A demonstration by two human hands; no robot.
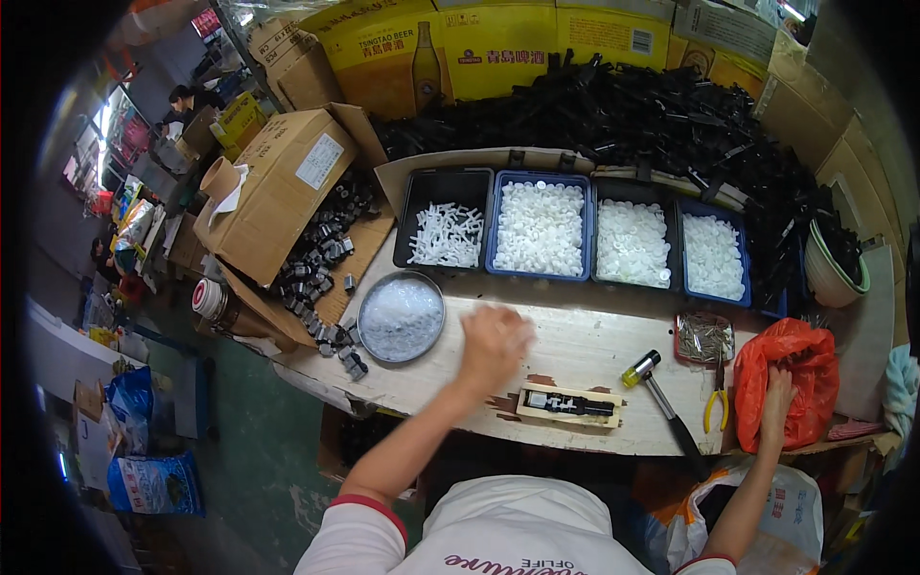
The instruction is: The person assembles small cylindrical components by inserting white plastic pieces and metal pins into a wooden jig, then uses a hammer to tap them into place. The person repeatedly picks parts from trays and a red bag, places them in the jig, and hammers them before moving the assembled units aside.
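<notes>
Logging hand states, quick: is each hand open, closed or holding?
Left hand: blurred, grip can't be told.
Right hand: at red bag, grip unclear.

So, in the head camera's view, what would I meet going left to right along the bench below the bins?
Round grey tray → pale wooden holder → hammer → yellow-handled pliers → red plastic bag.

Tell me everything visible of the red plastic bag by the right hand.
The glossy, crinkled red plastic bag sits slumped and open at the right end of the pale worktop, right of the yellow-handled metal pliers. Its film looks thin, bunched into folds around the mouth. The right hand touches its near side; contents cannot be made out.
</notes>
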